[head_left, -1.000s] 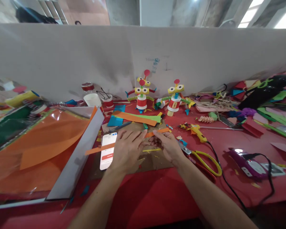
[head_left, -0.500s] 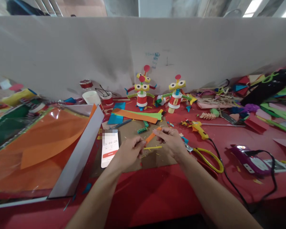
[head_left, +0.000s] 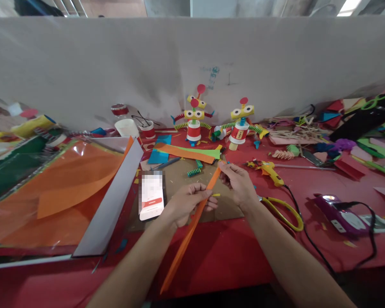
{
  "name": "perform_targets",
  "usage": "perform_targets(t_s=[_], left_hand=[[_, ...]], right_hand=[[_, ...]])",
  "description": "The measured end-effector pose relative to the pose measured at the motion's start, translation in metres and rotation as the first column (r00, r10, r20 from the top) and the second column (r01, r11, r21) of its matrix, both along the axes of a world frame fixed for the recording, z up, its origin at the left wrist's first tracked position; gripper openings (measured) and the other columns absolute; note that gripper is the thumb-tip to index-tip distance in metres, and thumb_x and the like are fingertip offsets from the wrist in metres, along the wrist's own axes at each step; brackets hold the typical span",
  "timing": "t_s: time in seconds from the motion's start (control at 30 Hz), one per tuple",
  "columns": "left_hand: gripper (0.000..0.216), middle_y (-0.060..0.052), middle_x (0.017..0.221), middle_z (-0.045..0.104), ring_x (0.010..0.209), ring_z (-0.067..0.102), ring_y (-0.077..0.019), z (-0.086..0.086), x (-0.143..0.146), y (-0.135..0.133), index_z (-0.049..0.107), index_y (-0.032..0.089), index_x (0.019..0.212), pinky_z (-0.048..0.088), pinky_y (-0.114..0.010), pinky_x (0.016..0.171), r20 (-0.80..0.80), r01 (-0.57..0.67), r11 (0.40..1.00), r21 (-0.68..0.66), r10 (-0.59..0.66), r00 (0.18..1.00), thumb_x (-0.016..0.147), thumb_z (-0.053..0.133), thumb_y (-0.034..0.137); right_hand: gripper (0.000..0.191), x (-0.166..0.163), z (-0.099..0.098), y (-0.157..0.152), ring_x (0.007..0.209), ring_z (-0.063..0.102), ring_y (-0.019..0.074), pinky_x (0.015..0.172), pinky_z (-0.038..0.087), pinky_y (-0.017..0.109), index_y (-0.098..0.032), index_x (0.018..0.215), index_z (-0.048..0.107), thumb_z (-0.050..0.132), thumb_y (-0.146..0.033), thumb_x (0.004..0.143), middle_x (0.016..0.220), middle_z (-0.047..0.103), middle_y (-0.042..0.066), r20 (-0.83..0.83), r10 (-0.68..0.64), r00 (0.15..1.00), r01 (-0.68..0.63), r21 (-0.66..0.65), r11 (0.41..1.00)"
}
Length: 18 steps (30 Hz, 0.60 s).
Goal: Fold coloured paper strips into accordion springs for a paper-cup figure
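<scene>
A long orange paper strip (head_left: 188,237) runs slantwise between my hands and hangs down toward the table's front edge. My left hand (head_left: 192,201) pinches it partway along, thumb on top. At its upper end my right hand (head_left: 237,182) grips it between thumb and fingers. Beneath both hands lies a brown cardboard sheet (head_left: 176,192) with yellow scraps on it. Just beyond them is a green folded-paper spring (head_left: 194,172). Orange (head_left: 188,153) and blue paper pieces (head_left: 159,149) lie farther back.
Two paper-cup figures (head_left: 239,132) stand by the white partition (head_left: 147,64). A phone (head_left: 152,201) lies left, beside an orange paper pack (head_left: 67,188). To the right are a yellow glue gun (head_left: 272,173), yellow-handled scissors (head_left: 285,209) and a purple corded device (head_left: 342,216).
The orange strip now shows at much greater length, trailing below my left hand. My left hand has shifted right along it, and my right hand has moved slightly right.
</scene>
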<state>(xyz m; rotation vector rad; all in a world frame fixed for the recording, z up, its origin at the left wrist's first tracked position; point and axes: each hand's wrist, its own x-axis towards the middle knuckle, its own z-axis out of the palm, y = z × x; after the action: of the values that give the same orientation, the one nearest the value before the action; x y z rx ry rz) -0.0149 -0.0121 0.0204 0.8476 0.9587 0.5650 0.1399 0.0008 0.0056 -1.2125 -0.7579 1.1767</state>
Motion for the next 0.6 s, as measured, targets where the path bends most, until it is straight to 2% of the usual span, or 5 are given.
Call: perform_targets(t_s=[0.1, 0.17, 0.33, 0.47, 0.6], left_hand=[[0.009, -0.006, 0.069, 0.068, 0.06, 0.064, -0.009, -0.002, 0.0, 0.003, 0.056, 0.012, 0.074, 0.051, -0.019, 0.061, 0.029, -0.084, 0.995, -0.053, 0.086, 0.996, 0.082, 0.058, 0.015], [0.009, -0.006, 0.068, 0.068, 0.059, 0.064, -0.009, -0.004, -0.002, 0.005, 0.058, 0.011, 0.073, 0.051, -0.017, 0.058, 0.049, -0.065, 0.995, -0.082, 0.069, 0.996, 0.081, 0.059, 0.014], [0.01, -0.006, 0.065, 0.068, 0.057, 0.064, -0.0095, -0.01, -0.002, 0.008, 0.058, 0.012, 0.072, 0.05, -0.016, 0.054, 0.064, 0.001, 0.992, -0.123, 0.007, 0.998, 0.08, 0.061, 0.016], [0.013, -0.006, 0.062, 0.067, 0.055, 0.063, -0.0088, -0.011, -0.001, 0.008, 0.056, 0.012, 0.069, 0.048, -0.017, 0.055, 0.024, 0.014, 0.996, -0.083, -0.012, 1.0, 0.081, 0.059, 0.015], [0.011, -0.004, 0.065, 0.068, 0.057, 0.062, -0.0089, -0.011, -0.004, 0.009, 0.057, 0.013, 0.07, 0.048, -0.019, 0.057, 0.015, -0.001, 0.999, -0.052, 0.002, 1.0, 0.078, 0.063, 0.018]], right_hand=[[0.037, -0.001, -0.003, 0.001, 0.046, 0.049, 0.0076, 0.047, 0.033, 0.022, -0.017, 0.067, 0.066, 0.062, -0.054, 0.071, 0.055, 0.059, -0.001, -0.059, 0.067, 0.996, -0.071, -0.067, 0.995], [0.039, -0.002, -0.004, 0.001, 0.047, 0.051, 0.008, 0.047, 0.033, 0.022, -0.017, 0.071, 0.067, 0.059, -0.056, 0.072, 0.057, 0.061, -0.001, -0.053, 0.1, 0.994, -0.104, -0.071, 0.992], [0.027, -0.005, -0.006, -0.001, 0.047, 0.048, 0.0082, 0.047, 0.032, 0.022, -0.018, 0.065, 0.067, 0.067, -0.044, 0.068, 0.05, 0.058, -0.003, 0.165, 0.226, 0.96, -0.231, 0.009, 0.973], [0.026, -0.004, -0.004, 0.0, 0.044, 0.045, 0.0077, 0.047, 0.033, 0.023, -0.018, 0.052, 0.063, 0.067, -0.038, 0.067, 0.047, 0.056, -0.003, 0.213, 0.159, 0.964, -0.167, 0.021, 0.986], [0.024, -0.002, -0.004, 0.002, 0.045, 0.045, 0.0076, 0.048, 0.034, 0.022, -0.019, 0.051, 0.062, 0.069, -0.036, 0.066, 0.05, 0.057, -0.003, 0.183, 0.074, 0.98, -0.085, 0.052, 0.995]])
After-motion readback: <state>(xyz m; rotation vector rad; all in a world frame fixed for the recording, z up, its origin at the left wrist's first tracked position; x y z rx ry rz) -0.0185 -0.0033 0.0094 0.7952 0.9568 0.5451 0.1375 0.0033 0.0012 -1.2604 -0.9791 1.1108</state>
